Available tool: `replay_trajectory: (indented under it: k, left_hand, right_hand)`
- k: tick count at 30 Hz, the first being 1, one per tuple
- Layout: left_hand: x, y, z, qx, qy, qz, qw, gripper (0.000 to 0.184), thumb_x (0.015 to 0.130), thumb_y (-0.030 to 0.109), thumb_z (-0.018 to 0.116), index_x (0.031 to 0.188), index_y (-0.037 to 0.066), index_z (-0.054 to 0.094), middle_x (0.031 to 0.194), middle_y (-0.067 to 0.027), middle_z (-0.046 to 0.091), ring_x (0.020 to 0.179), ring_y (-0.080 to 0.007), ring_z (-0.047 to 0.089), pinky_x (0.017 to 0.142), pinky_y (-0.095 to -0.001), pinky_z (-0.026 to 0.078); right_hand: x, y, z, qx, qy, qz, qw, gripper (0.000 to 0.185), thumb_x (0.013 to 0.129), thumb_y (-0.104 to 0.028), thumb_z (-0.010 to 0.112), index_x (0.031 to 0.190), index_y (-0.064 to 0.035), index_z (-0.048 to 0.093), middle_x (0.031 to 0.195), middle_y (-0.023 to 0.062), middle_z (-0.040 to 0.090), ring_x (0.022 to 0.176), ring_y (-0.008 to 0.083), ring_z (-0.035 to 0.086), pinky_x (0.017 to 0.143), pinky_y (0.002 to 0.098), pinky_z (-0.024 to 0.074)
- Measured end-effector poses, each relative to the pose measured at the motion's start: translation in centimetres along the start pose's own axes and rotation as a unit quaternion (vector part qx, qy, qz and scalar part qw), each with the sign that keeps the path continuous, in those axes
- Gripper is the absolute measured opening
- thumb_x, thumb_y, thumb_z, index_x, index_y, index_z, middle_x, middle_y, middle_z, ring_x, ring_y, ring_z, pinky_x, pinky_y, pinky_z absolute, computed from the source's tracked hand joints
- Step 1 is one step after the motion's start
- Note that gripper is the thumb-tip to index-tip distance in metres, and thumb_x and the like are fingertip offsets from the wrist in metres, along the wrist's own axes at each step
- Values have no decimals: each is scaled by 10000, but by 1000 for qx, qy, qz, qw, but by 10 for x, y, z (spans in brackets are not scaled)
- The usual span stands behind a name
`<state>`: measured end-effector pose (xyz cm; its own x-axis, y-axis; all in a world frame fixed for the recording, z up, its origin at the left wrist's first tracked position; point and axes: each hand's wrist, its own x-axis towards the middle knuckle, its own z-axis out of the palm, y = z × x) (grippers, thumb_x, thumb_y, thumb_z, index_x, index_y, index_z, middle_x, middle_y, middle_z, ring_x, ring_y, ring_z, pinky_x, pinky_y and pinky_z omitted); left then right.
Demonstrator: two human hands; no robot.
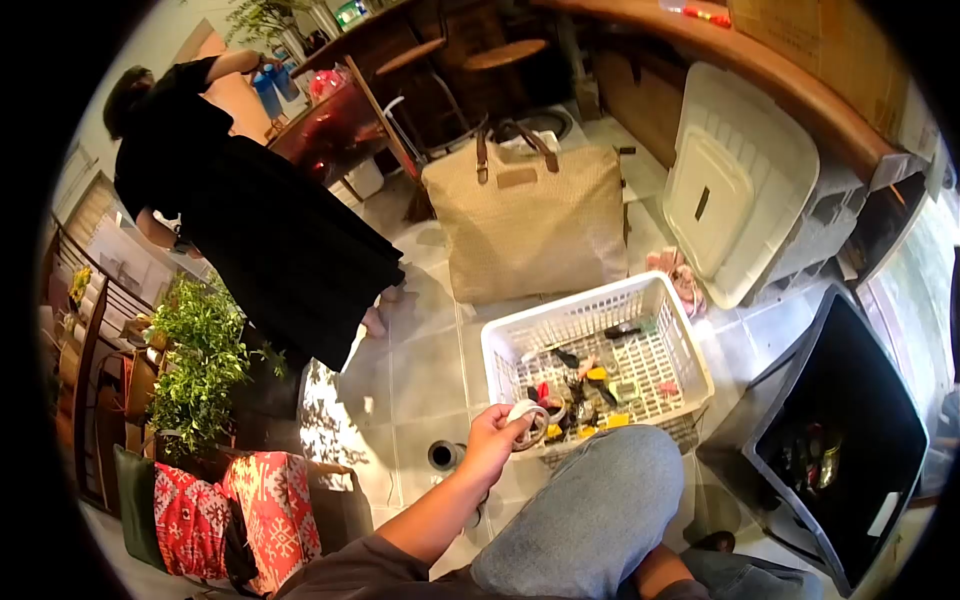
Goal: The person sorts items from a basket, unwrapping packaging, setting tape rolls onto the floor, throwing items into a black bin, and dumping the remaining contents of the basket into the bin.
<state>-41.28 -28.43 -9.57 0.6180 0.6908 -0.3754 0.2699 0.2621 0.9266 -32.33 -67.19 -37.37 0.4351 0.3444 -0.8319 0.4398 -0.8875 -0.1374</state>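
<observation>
My left hand (492,442) reaches forward with its fingers closed on a pale ring (530,428) that looks like a roll of tape. It is held just over the near left corner of a white plastic basket (500,352). Inside the basket lie several small black, yellow and red items, too small to name; one dark item (622,331) lies near the back. Only part of my right forearm (658,572) shows beside my bent knee (620,480); the right hand is hidden.
A black bin (745,425) with some items inside tilts at the right. Behind the basket stands a beige bag (535,230), with a white lid (735,180) beside it. A dark cylinder (445,456) is near my left forearm. A person in black (250,200) holds blue bottles (268,95).
</observation>
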Motion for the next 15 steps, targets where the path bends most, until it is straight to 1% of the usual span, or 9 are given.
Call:
replay_trajectory:
  k: [2, 3, 5, 6, 9, 11, 12, 13, 15]
  left_hand:
    - [-3, 18, 6, -20, -13, 15, 1000, 228, 939, 91, 745, 1126, 1, 651, 902, -40, 721, 733, -92, 637, 677, -228, 493]
    - [-6, 18, 19, -20, -13, 38, 999, 231, 939, 90, 747, 1126, -2, 649, 910, -43, 725, 752, -94, 649, 691, -230, 503]
    - [-9, 34, 21, -42, -14, 69, 997, 238, 937, 88, 750, 1126, -9, 643, 927, -49, 731, 792, -98, 673, 718, -234, 522]
    - [-9, 34, 21, -13, -14, 73, 997, 240, 938, 85, 749, 1122, -17, 635, 942, -63, 736, 838, -109, 697, 754, -249, 543]
    - [-9, 30, 30, -4, -6, 100, 995, 236, 934, 76, 752, 1115, -16, 632, 942, -69, 733, 824, -111, 694, 741, -249, 543]
    - [-8, 22, 32, -48, -16, 122, 991, 234, 925, 61, 758, 1107, -16, 633, 930, -69, 733, 798, -110, 689, 715, -247, 538]
    - [-10, 22, 32, -67, -28, 116, 991, 235, 923, 60, 761, 1104, -15, 633, 919, -65, 731, 777, -106, 680, 698, -248, 534]
    - [-13, 26, 33, -86, -38, 118, 989, 235, 920, 59, 763, 1102, -14, 633, 909, -62, 728, 755, -102, 672, 682, -249, 530]
    - [-13, 33, 40, -104, -17, 113, 988, 232, 926, 71, 758, 1103, -13, 633, 883, -55, 723, 717, -93, 651, 658, -250, 520]
  right_hand:
    - [4, -1, -21, 9, -2, -14, 1000, 313, 891, -222, 710, 1077, 16, 629, 996, 194, 701, 885, 291, 688, 766, 409, 558]
    - [7, 8, -22, 20, -5, -26, 999, 302, 889, -223, 712, 1055, 19, 639, 979, 193, 705, 872, 285, 689, 758, 407, 557]
    - [0, 7, -52, 46, -2, -61, 997, 286, 885, -225, 715, 1010, 26, 657, 944, 191, 711, 844, 273, 691, 741, 402, 555]
    - [-6, 4, -69, 69, -1, -86, 994, 280, 883, -226, 717, 988, 29, 667, 927, 190, 715, 830, 266, 691, 732, 400, 554]
    - [-35, -11, -153, 175, 24, -192, 965, 272, 877, -228, 723, 921, 39, 695, 875, 188, 725, 789, 248, 694, 707, 393, 551]
    - [-61, -22, -217, 247, 66, -234, 938, 275, 873, -229, 727, 877, 45, 713, 840, 186, 732, 761, 235, 695, 689, 389, 549]
    - [-76, -28, -245, 280, 97, -241, 924, 279, 871, -230, 729, 854, 49, 723, 823, 185, 735, 747, 229, 696, 681, 386, 548]
    - [-91, -37, -271, 309, 136, -224, 914, 285, 869, -231, 731, 832, 52, 732, 805, 184, 738, 734, 223, 697, 672, 384, 547]
    - [-126, -55, -312, 366, 218, -123, 896, 161, 862, -130, 714, 771, 0, 690, 690, 101, 683, 661, 170, 664, 627, 353, 538]
